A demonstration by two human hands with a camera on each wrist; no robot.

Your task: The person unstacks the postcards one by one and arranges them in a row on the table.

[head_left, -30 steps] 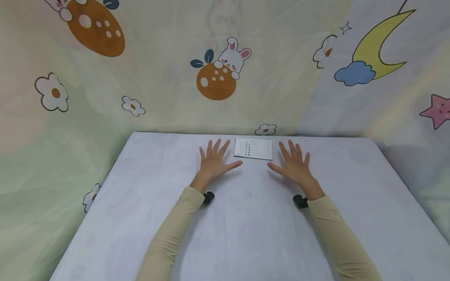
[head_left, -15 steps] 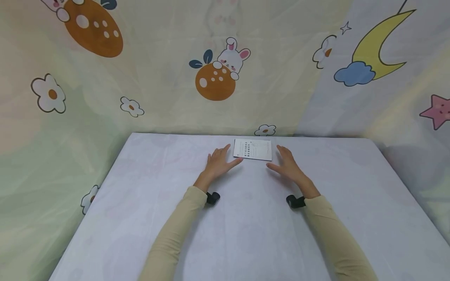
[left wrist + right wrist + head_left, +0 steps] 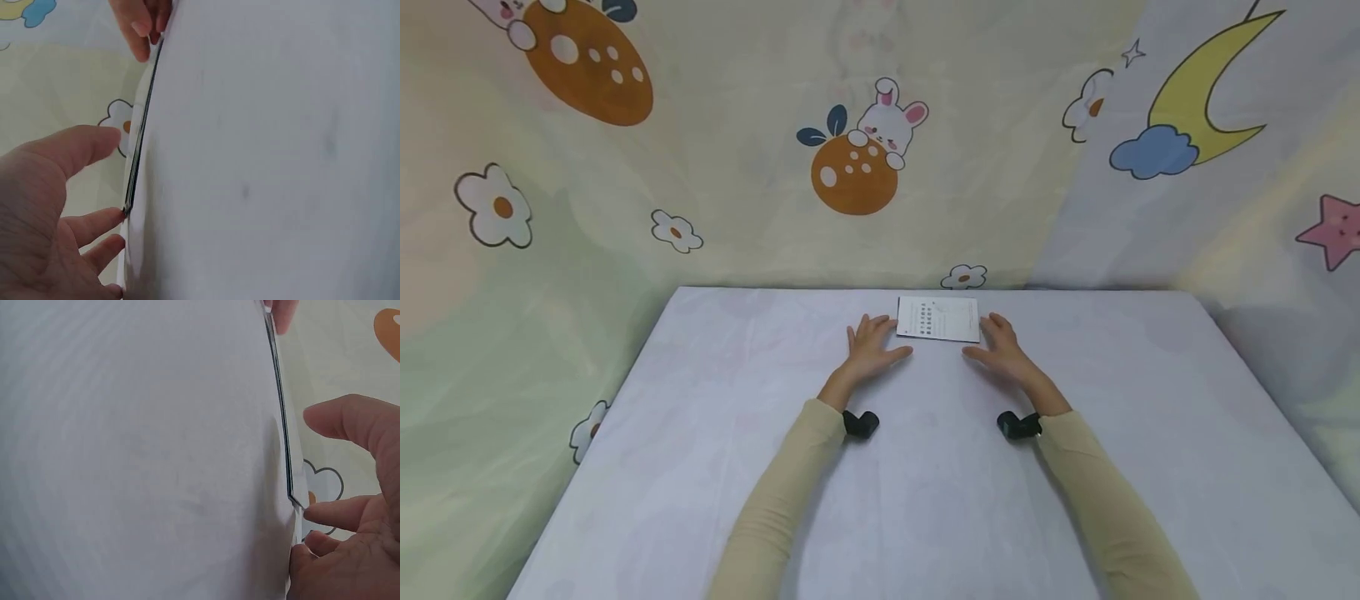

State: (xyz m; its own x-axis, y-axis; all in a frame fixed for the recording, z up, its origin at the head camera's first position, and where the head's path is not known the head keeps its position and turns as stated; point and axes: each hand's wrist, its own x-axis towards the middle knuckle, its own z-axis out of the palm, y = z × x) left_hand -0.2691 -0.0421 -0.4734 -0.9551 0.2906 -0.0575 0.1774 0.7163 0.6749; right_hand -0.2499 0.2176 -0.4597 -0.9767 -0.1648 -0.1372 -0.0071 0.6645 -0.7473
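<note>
Pale cloth-covered bench [image 3: 925,500], cartoon-print sheets hung behind. A white printed card [image 3: 938,318] is seen lying flat near the far edge. The left hand [image 3: 871,350] and right hand [image 3: 1004,350] are laid at its short sides, each grip loose, fingers extended, nothing enclosed. Fingertip contact with the card's corners [image 3: 128,206] [image 3: 292,499] is shown only by the wrist views.

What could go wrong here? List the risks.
1. The card lies flat on the table, so fingertips at its side edges may slip off instead of lifting it.
2. Squeezed between the left hand and right hand, it might buckle.
3. It sits near the far edge and could slide off.
</note>
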